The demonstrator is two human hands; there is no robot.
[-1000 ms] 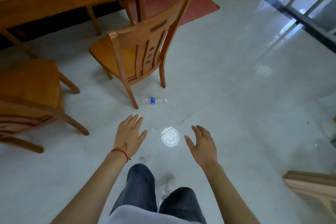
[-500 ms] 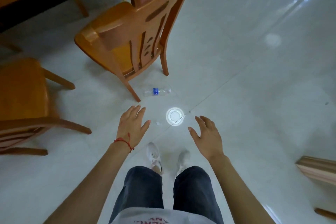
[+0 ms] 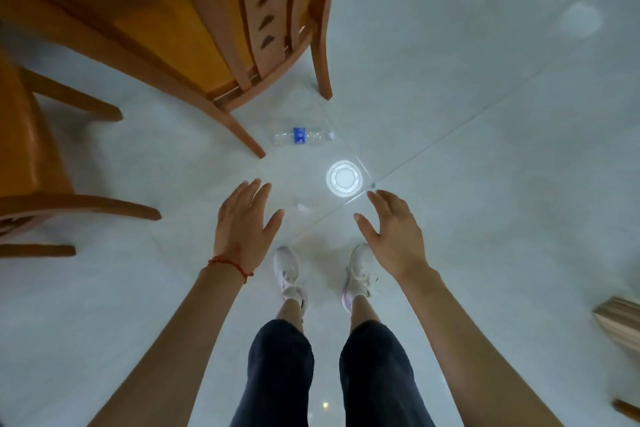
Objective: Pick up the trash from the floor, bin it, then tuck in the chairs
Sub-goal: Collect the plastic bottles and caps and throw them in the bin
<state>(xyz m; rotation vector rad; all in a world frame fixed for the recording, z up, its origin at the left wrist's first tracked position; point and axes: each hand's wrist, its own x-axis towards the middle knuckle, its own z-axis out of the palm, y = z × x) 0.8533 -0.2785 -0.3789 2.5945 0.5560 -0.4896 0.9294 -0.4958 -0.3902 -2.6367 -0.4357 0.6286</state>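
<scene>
An empty clear plastic bottle [image 3: 303,136] with a blue label lies on its side on the pale tiled floor, just beyond a chair leg. A small white scrap [image 3: 303,207] lies on the floor between my hands. My left hand [image 3: 243,222] hovers open, fingers spread, nearer to me than the bottle. My right hand [image 3: 393,232] is open too, palm down, to the right of the scrap. Neither hand touches anything. A wooden chair [image 3: 221,31] stands pulled out right above the bottle. A second wooden chair [image 3: 31,163] stands at the left edge.
A bright round reflection of a ceiling lamp [image 3: 344,178] shines on the floor between bottle and right hand. My feet in white shoes [image 3: 287,270] stand below the hands. A pale wooden piece of furniture [image 3: 620,321] juts in at the right edge.
I have stepped and leaned forward and down, so the chair, bottle and floor are closer. Both hands stay open and have lowered toward the floor.
</scene>
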